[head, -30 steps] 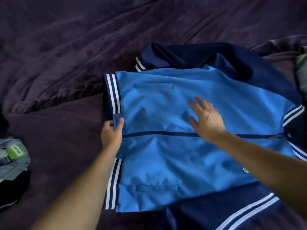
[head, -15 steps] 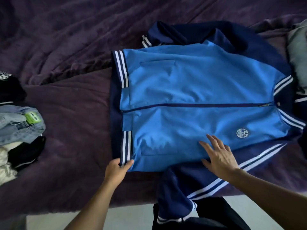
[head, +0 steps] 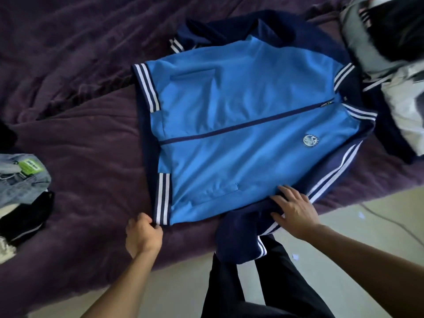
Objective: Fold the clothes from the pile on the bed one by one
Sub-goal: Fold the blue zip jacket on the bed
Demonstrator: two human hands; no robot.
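Jacket (head: 241, 143) lies zipped and flat on the purple bedspread (head: 80, 168), left hand (head: 143, 235) pinching its striped hem corner, right hand (head: 294, 208) pressing flat-fingered on the near sleeve (head: 238, 237).

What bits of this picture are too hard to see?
Head view:
- Badge on the blue jacket: too small to read.
- Green label on the jeans: too small, blurred.
- Clothes pile, top right: blurred, cut off by the edge.
- Far sleeve: mostly hidden behind the jacket's body.

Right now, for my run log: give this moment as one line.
stage: jacket flat on bed | left hand pinches hem corner | right hand flat on near sleeve
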